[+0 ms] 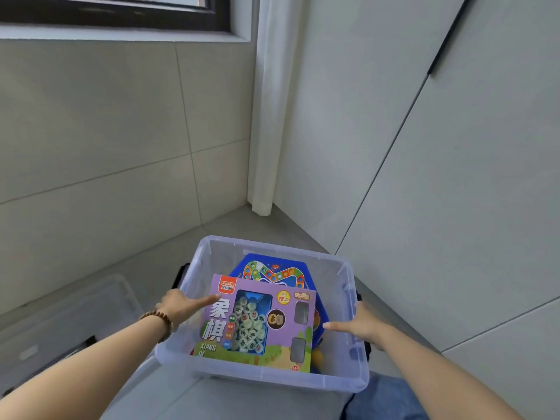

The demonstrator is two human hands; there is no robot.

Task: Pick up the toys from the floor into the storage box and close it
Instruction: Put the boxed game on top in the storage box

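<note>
A clear plastic storage box [274, 247] stands on the floor with no lid on it. Inside lies a purple chess game box [281, 338], tilted, on top of a blue board game [272, 268]. My left hand [185, 304] is at the purple box's left edge, fingers stretched toward it. My right hand [354, 324] is at the purple box's right edge, fingers straight and touching it. Something yellow shows under the purple box at the lower right.
The clear lid [75, 313] lies on the grey floor to the left of the storage box. A tiled wall is at the left, a white curtain [266, 116] in the corner, and pale cabinet doors on the right.
</note>
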